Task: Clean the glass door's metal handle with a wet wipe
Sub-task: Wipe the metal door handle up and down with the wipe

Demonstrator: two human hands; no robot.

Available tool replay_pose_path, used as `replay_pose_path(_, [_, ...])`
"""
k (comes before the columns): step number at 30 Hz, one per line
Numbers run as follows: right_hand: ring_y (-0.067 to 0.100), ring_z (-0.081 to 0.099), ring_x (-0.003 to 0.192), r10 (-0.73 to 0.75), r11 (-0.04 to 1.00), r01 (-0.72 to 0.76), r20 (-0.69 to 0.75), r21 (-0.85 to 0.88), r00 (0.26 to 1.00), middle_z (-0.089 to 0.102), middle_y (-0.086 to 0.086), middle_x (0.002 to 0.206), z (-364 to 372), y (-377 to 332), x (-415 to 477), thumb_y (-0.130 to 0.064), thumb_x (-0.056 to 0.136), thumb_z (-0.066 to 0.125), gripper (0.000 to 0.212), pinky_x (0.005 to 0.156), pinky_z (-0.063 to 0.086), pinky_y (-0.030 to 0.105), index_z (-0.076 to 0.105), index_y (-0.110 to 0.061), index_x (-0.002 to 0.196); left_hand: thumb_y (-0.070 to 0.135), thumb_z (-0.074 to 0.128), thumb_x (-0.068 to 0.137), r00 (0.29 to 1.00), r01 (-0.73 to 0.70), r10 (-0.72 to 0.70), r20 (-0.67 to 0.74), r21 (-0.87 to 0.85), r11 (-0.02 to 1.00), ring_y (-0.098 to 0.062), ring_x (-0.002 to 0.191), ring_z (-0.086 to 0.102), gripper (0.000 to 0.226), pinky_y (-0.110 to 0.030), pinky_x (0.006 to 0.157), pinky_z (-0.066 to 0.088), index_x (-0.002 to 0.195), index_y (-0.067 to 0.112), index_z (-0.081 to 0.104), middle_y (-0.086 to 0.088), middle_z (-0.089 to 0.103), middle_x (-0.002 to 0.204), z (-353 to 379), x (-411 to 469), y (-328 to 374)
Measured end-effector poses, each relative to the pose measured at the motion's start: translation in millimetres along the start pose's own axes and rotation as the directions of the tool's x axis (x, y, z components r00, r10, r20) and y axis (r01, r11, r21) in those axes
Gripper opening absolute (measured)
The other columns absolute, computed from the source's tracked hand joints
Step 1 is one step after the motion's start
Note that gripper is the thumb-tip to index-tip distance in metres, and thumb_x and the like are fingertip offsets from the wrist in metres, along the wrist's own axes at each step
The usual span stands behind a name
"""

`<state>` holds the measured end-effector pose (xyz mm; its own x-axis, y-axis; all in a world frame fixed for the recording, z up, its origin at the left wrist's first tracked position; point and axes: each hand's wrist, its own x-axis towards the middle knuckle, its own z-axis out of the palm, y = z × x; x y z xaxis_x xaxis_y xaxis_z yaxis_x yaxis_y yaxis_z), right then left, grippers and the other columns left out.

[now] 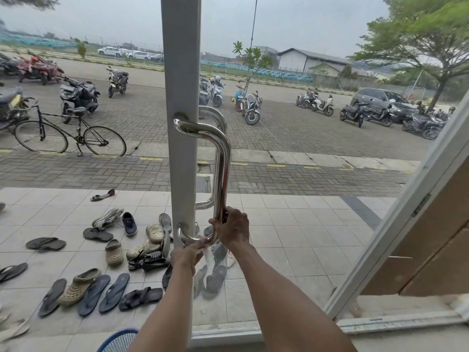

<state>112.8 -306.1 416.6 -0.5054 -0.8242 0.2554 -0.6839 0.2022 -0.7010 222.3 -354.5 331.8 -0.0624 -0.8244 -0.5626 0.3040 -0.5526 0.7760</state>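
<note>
Shiny round-tube metal handle (pixel 223 168) is mounted on the white door frame (pixel 181 72), with open tiled floor (pixel 291 237) right of it and scattered sandals (pixel 114 250) left of it. Right hand (pixel 232 228) has its grip wrapped round the bar just above the lower bend — left hand (pixel 186 255) pinches a crumpled white wet wipe (pixel 204 247) against the handle's bottom leg.

No word, brand or number can be read anywhere. The pale number plate (pixel 67 87) on the dark motorcycle (pixel 80 96) at ten o'clock is a blur, and the yellowish plate (pixel 15 100) at nine o'clock is just as illegible. The metal handle (pixel 223 174) shows only reflections, no legible stamp.
</note>
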Motion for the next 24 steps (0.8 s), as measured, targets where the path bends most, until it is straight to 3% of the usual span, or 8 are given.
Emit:
replay_pose_path(4, [0.023, 0.071, 0.092, 0.004, 1.000, -0.004, 0.001, -0.004, 1.000, 0.077, 0.001, 0.093, 0.7, 0.6, 0.8, -0.039, 0.078, 0.078, 0.027, 0.084, 0.054, 0.031, 0.074, -0.019, 0.096, 0.012, 0.089, 0.067, 0.957, -0.100, 0.145, -0.253, 0.183, 0.978, -0.035, 0.101, 0.070, 0.059, -0.038, 0.086, 0.058, 0.115, -0.011, 0.063, -0.024, 0.069, 0.114, -0.5, -4.5, 13.8])
replay_pose_path(7, [0.022, 0.071, 0.091, 0.007, 1.000, -0.007, -0.001, 0.000, 1.000, 0.077, 0.000, 0.092, 1.5, 0.3, 0.5, -0.038, 0.078, 0.078, 0.027, 0.084, 0.055, 0.031, 0.074, -0.019, 0.096, 0.010, 0.079, 0.075, 0.875, -0.226, 0.311, -0.372, 0.254, 0.940, -0.031, 0.096, 0.070, 0.052, -0.031, 0.074, 0.058, 0.123, -0.001, 0.064, -0.022, 0.069, 0.118, -4.8, -12.0, 32.6])
replay_pose_path(12, [0.024, 0.070, 0.093, 0.015, 1.000, -0.015, -0.012, -0.009, 1.000, 0.077, 0.001, 0.092, 1.3, -2.1, -0.8, -0.039, 0.078, 0.078, 0.026, 0.083, 0.052, 0.030, 0.073, -0.019, 0.095, 0.031, 0.055, 0.093, 0.813, -0.455, 0.565, -0.144, 0.447, 0.770, -0.030, 0.101, 0.063, 0.048, -0.033, 0.082, 0.050, 0.131, 0.002, 0.058, -0.023, 0.064, 0.127, 0.4, -19.2, 38.3])
replay_pose_path(15, [0.026, 0.069, 0.095, 0.017, 1.000, -0.017, -0.011, -0.021, 1.000, 0.077, 0.002, 0.094, 0.8, -3.6, -1.8, -0.040, 0.078, 0.077, 0.028, 0.084, 0.052, 0.031, 0.073, -0.018, 0.096, 0.020, 0.042, 0.091, 0.790, -0.521, 0.613, -0.010, 0.518, 0.678, -0.030, 0.102, 0.062, 0.050, -0.039, 0.093, 0.049, 0.140, 0.010, 0.048, -0.024, 0.063, 0.127, 4.3, -18.5, 30.6])
replay_pose_path(17, [0.026, 0.070, 0.096, 0.014, 1.000, -0.015, -0.012, -0.022, 1.000, 0.077, 0.002, 0.094, 0.8, -3.5, -1.5, -0.040, 0.078, 0.077, 0.029, 0.085, 0.053, 0.032, 0.073, -0.018, 0.097, 0.006, 0.049, 0.093, 0.739, -0.551, 0.673, 0.018, 0.592, 0.588, -0.037, 0.104, 0.067, 0.049, -0.042, 0.104, 0.043, 0.142, 0.007, 0.047, -0.024, 0.068, 0.119, 4.0, -14.5, 24.7])
replay_pose_path(20, [0.025, 0.070, 0.095, 0.003, 1.000, -0.003, -0.018, -0.024, 1.000, 0.077, 0.001, 0.095, 1.2, -2.8, -0.9, -0.040, 0.078, 0.077, 0.029, 0.085, 0.052, 0.032, 0.073, -0.019, 0.097, 0.001, 0.068, 0.083, 0.676, -0.555, 0.735, 0.046, 0.689, 0.467, -0.034, 0.089, 0.073, 0.029, -0.034, 0.092, 0.050, 0.112, 0.002, 0.070, -0.021, 0.075, 0.099, 0.6, -10.5, 19.9])
replay_pose_path(22, [0.025, 0.070, 0.095, -0.004, 1.000, 0.003, -0.013, -0.027, 1.000, 0.077, 0.001, 0.094, 1.6, -2.7, -0.6, -0.040, 0.078, 0.077, 0.029, 0.085, 0.053, 0.032, 0.073, -0.019, 0.097, 0.009, 0.075, 0.079, 0.710, -0.489, 0.702, 0.047, 0.751, 0.445, -0.032, 0.087, 0.070, 0.022, -0.042, 0.080, 0.059, 0.100, 0.005, 0.073, -0.019, 0.073, 0.096, -0.2, -11.9, 20.8])
replay_pose_path(24, [0.025, 0.071, 0.094, -0.008, 1.000, 0.008, -0.011, -0.028, 1.000, 0.077, 0.001, 0.094, 1.2, -2.4, -0.2, -0.040, 0.079, 0.077, 0.028, 0.085, 0.054, 0.033, 0.073, -0.019, 0.097, 0.019, 0.082, 0.074, 0.744, -0.419, 0.668, 0.026, 0.796, 0.437, -0.034, 0.087, 0.066, 0.032, -0.044, 0.073, 0.059, 0.101, 0.006, 0.070, -0.018, 0.067, 0.100, 1.2, -11.6, 21.4])
